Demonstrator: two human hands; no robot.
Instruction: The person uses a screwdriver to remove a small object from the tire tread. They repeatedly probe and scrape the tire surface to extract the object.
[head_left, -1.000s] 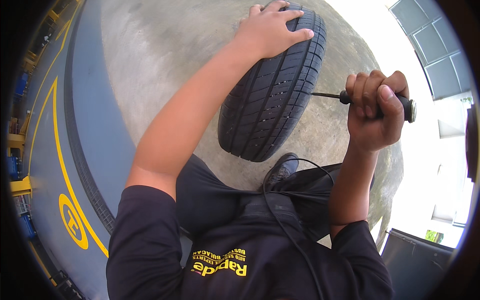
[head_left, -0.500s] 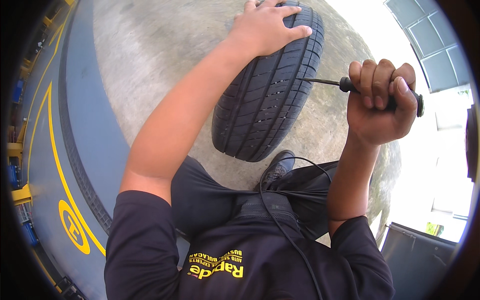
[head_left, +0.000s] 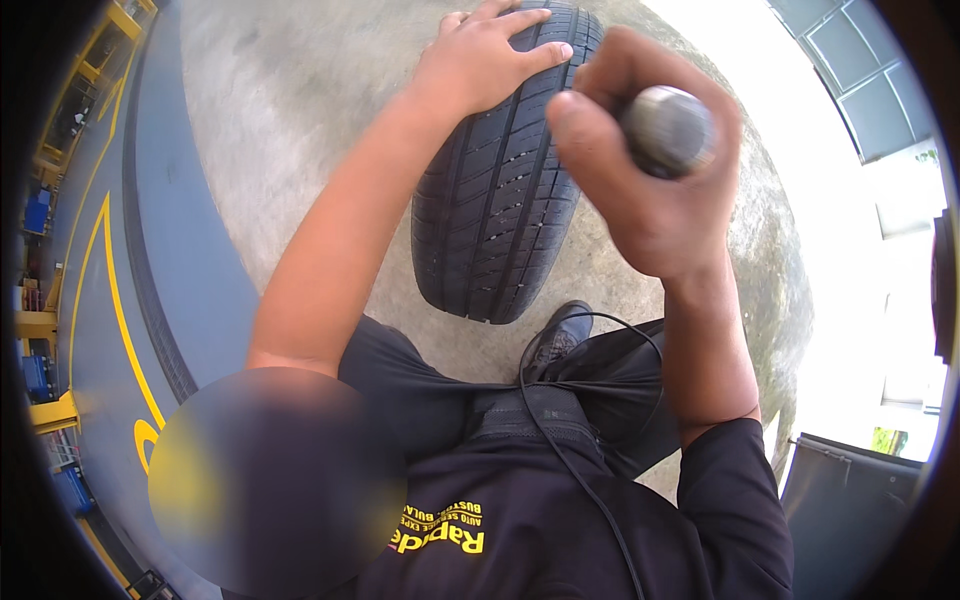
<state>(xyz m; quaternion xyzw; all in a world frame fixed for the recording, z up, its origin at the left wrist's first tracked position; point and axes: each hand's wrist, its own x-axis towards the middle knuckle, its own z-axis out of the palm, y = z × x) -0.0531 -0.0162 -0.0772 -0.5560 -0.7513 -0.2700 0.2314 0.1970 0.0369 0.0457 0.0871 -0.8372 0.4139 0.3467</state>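
A black tire (head_left: 490,220) stands upright on the concrete floor in front of me, its grooved tread facing me. Across the top of the tread lies my left hand (head_left: 478,62), open, with fingers spread and thumb stretched to the right. My right hand (head_left: 665,225) is closed in a fist round a screwdriver (head_left: 668,132), just right of the tire and nearer to me. Only the rounded butt of its handle faces me, blurred by motion. The fist hides the screwdriver's shaft and tip, so I cannot see whether they touch the tire.
A thin black cable (head_left: 570,450) runs down over my lap and shirt. My shoe (head_left: 565,335) is close below the tire. To the left is a blue-grey floor strip (head_left: 200,220) with yellow lines, and beyond it yellow and blue equipment. A dark panel (head_left: 845,510) stands at lower right.
My right hand has swung left and toward the tire, turning the screwdriver so its handle end faces me. In the picture, the tire and left hand sit slightly farther left.
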